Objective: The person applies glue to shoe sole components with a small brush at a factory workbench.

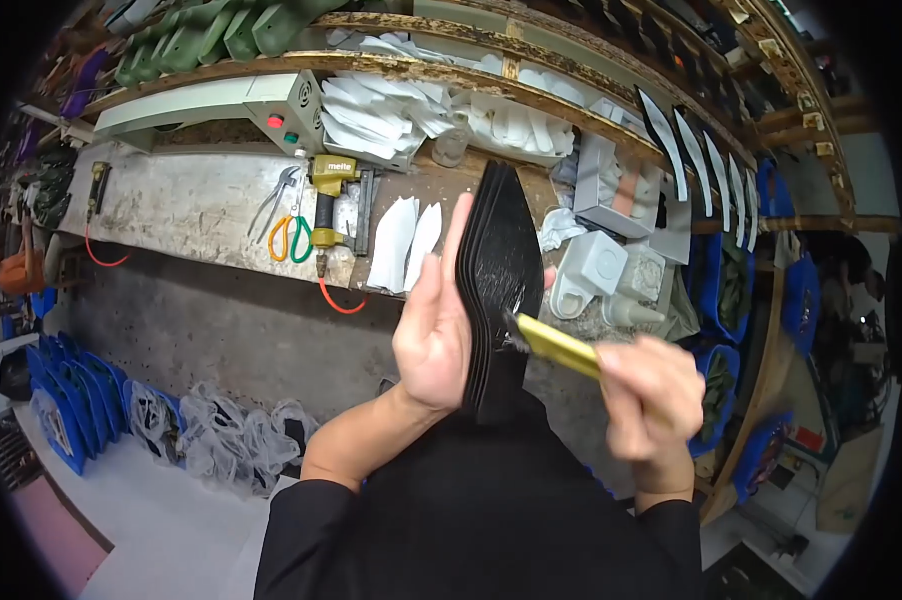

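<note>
Sleeves: black sleeves (311, 535) on both arms, at the bottom of the view
Right hand: the right hand (656, 395) pinches the yellow handle of a brush (561, 347) between thumb and fingers
Left hand: the left hand (433, 350) clasps the stack from its left side, palm along the layered edges, a fingertip showing past the far side
Black stack: the stack of black sole-shaped pieces (496, 250) is held up in front of the body, pointed end away, layers pressed together
Brush tip: touching the stack's upper face, low on its right side, beside a pale wet-looking patch
Bench, right: a white plastic container (591, 268) beyond the stack
Bench, middle: white cut pieces (394, 240) lying flat
Bench, left: scissors (292, 240) with orange and green handles, pliers (276, 195) and a "meite" tool (326, 195) with a red hose (341, 300)
Bench back: a pale machine (211, 105) with red and green buttons
Upper shelf: green foot-shaped forms (241, 30) in a row
</note>
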A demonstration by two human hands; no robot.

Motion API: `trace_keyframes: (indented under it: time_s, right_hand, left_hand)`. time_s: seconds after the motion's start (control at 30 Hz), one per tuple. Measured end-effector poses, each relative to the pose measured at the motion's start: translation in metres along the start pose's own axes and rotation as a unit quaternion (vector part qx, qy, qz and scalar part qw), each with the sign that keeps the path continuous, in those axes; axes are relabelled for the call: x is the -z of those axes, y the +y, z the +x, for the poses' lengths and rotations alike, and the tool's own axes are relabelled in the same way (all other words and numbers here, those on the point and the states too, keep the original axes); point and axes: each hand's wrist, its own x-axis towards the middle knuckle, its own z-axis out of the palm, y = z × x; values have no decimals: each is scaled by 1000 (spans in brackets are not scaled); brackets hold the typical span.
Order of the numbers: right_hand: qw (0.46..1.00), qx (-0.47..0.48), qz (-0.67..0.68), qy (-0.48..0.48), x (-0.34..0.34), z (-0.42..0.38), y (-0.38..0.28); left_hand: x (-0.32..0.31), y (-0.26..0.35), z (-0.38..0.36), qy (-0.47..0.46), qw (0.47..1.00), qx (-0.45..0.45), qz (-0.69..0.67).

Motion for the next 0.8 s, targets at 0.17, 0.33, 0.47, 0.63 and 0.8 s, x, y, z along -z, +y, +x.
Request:
trace_keyframes:
  time_s: [0.17, 0.33, 0.47, 0.63, 0.8]
  right_hand:
    - [996, -5, -73, -59, -15, 3, -15]
    - [998, -37, -35, -30, -3, -2, -39]
    - [993, -54, -25, -104, -24, -8, -42]
    - [996, -68, -4, -66, -21, 17, -9]
    - [990, -23, 98, -101, -15, 8, -11]
  left_hand:
    - [-5, 6, 6, 91, 990, -41, 101]
    - [8, 9, 10, 113, 987, -116, 4]
    - [20, 15, 15, 113, 983, -140, -26]
    - [25, 25, 11, 116, 990, -44, -71]
    - [21, 44, 12, 85, 990, 19, -108]
